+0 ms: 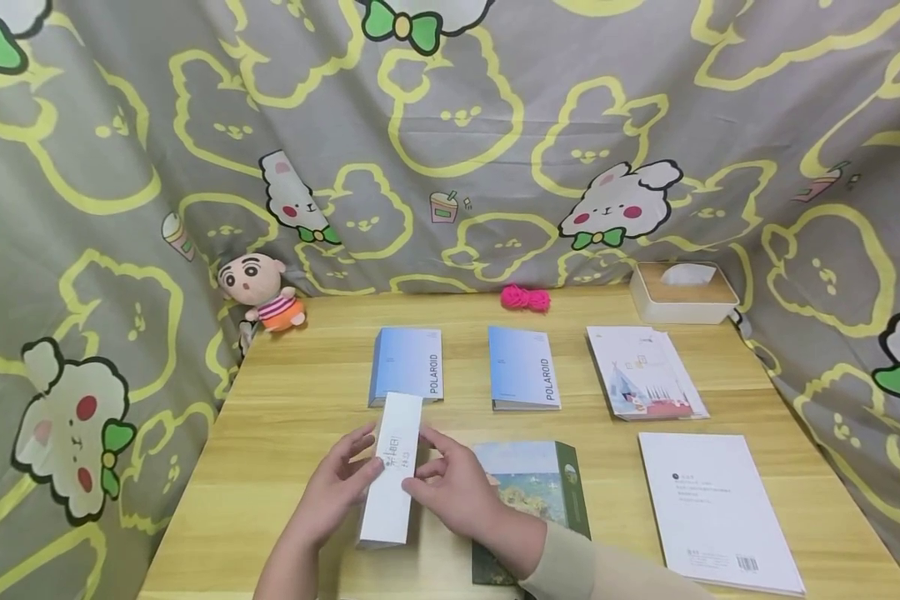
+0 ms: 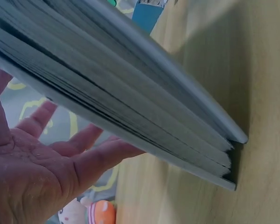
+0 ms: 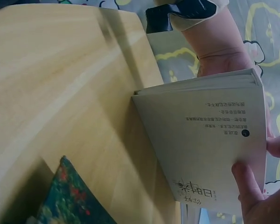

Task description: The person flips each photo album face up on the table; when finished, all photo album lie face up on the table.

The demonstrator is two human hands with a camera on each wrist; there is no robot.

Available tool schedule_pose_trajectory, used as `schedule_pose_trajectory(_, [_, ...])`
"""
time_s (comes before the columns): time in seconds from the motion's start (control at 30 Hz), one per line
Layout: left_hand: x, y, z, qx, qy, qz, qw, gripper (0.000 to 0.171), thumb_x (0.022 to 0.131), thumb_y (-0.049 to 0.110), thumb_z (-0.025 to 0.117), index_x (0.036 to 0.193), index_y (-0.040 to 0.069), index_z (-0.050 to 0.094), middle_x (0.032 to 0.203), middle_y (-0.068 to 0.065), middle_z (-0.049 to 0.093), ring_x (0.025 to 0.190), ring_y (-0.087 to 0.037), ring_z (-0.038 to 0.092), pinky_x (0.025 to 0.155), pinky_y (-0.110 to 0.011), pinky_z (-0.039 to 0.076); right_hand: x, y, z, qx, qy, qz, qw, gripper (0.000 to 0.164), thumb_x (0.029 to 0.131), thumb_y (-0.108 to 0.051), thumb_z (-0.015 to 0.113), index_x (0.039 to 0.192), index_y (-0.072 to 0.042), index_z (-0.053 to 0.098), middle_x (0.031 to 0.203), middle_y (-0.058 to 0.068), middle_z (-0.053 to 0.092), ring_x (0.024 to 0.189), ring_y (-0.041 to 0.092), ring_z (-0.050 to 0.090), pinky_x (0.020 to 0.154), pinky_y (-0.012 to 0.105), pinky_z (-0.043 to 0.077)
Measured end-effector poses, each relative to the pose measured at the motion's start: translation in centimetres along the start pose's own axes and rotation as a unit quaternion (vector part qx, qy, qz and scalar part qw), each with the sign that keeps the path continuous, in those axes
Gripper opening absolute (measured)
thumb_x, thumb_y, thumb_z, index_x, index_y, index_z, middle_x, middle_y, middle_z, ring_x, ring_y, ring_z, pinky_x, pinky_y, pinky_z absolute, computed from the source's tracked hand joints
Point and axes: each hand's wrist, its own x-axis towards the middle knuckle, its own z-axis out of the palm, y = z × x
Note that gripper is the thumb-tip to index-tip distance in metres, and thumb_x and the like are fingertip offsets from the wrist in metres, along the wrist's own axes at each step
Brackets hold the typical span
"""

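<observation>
A thick white book [image 1: 393, 475] stands on edge at the front of the table, its printed spine facing up. My left hand [image 1: 337, 479] holds it along the left side, with the thumb at the spine's edge; in the left wrist view the fingers spread against the cover beside the page block [image 2: 130, 98]. From the opposite side my right hand [image 1: 457, 483] grips the same book, thumb near the spine. Small dark print covers part of the white cover [image 3: 200, 149] in the right wrist view. Partly behind my right forearm lies a painted-cover book [image 1: 525, 479].
Two blue POLAROID albums [image 1: 408, 358] [image 1: 523, 367] lie farther back. To the right are an illustrated book stack [image 1: 641, 371] and a white book [image 1: 720, 508]. Along the back sit a doll [image 1: 262, 292], pink yarn [image 1: 525, 298] and a tissue box [image 1: 684, 300], before a patterned curtain [image 1: 480, 167].
</observation>
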Motion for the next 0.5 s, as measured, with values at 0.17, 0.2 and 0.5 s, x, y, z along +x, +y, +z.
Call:
schedule_pose_trajectory(0.17, [0.1, 0.1, 0.2, 0.004, 0.009, 0.028, 0.9996, 0.066, 0.103, 0.022, 0.070, 0.163, 0.017, 0.041, 0.165, -0.029, 0.035, 0.131, -0.056, 0.055, 0.081, -0.054, 0.063, 0.0, 0.3, 0.0, -0.002, -0.003, -0.016, 1.000, 0.071, 0.095, 0.000, 0.072, 0.158, 0.008, 0.039, 0.146, 0.029, 0.056, 0.069, 0.012, 0.071, 0.051, 0.019, 0.048])
schedule_pose_trajectory(0.2, [0.2, 0.2, 0.3, 0.005, 0.010, 0.035, 0.9993, 0.067, 0.104, 0.021, 0.070, 0.163, 0.017, 0.041, 0.165, -0.028, 0.034, 0.131, -0.056, 0.055, 0.080, -0.052, 0.064, 0.0, 0.4, 0.1, 0.004, -0.004, -0.015, 1.000, 0.069, 0.096, 0.001, 0.070, 0.158, 0.009, 0.039, 0.146, 0.029, 0.057, 0.066, 0.009, 0.068, 0.050, 0.018, 0.046])
schedule_pose_trajectory(0.5, [0.4, 1.2, 0.6, -0.001, 0.002, 0.064, 0.9980, 0.055, 0.104, 0.002, 0.062, 0.157, 0.013, 0.052, 0.161, -0.026, 0.043, 0.124, -0.053, 0.062, 0.073, -0.039, 0.065, 0.0, 0.6, 0.0, 0.047, 0.002, 0.003, 0.999, 0.055, 0.099, 0.007, 0.058, 0.153, 0.010, 0.046, 0.144, 0.029, 0.058, 0.071, 0.023, 0.073, 0.069, 0.039, 0.065])
